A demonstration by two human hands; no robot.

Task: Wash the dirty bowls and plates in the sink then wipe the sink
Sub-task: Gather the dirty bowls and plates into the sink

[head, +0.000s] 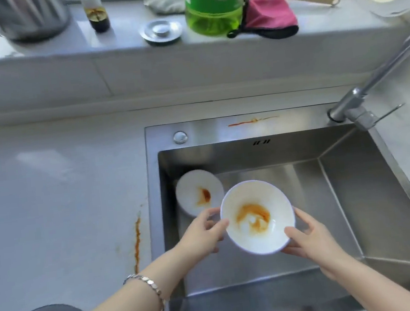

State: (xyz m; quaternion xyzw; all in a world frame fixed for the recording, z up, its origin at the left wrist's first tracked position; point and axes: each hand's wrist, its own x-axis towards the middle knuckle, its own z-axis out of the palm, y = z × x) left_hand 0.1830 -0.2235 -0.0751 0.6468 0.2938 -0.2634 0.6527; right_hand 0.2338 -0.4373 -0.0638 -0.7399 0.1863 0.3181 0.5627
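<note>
While the left hand [202, 233] pinches the near-left rim, its fingers [209, 212] curled behind the wall, and the right hand [311, 241] grips the near-right rim with its fingers [291, 249] tucked under the base, the white bowl [256, 216] hangs above the middle of the sink [357, 202]. It is tilted toward the wearer, with orange sauce smeared across its bottom. A small white plate [199, 191], also stained, leans at the sink's far-left corner. No water is visible, so the washing seems only to be starting with this bowl. Next, one hand probably has to let go to work the faucet [361, 105] at the far-right corner. It may instead fetch the green detergent bottle [215, 6] or pink cloth [270, 16] from the ledge behind the tabletop [58, 197]. Sauce streaks on the sink rim and tabletop are left for the wiping.
</note>
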